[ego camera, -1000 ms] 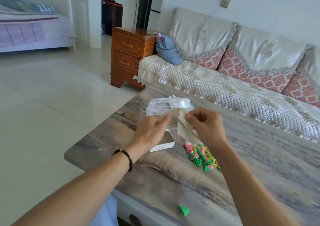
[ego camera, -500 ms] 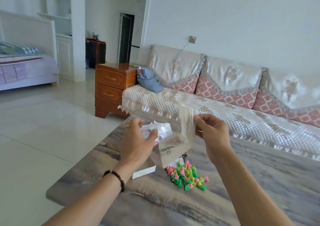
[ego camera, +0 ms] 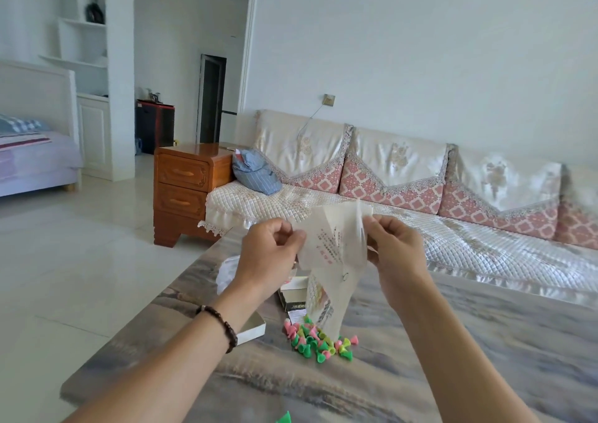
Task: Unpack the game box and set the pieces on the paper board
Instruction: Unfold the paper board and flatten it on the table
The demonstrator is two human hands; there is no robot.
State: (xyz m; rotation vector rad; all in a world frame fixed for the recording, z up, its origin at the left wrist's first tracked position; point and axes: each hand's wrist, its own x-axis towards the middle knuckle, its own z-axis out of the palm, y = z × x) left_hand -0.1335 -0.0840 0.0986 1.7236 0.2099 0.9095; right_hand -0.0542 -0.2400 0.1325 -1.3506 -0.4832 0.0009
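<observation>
**Two hands hold the folded paper board up**

The left hand pinches one edge of the paper board with curled fingers. The right hand pinches the other edge. The paper hangs down between them, partly unfolded, above the tabletop. Below the fingers lies a pile of pink, green and yellow game pieces. Just beside the pile, under the left wrist, sits the open white game box. One green piece lies alone, well apart, near the front edge.
</observation>
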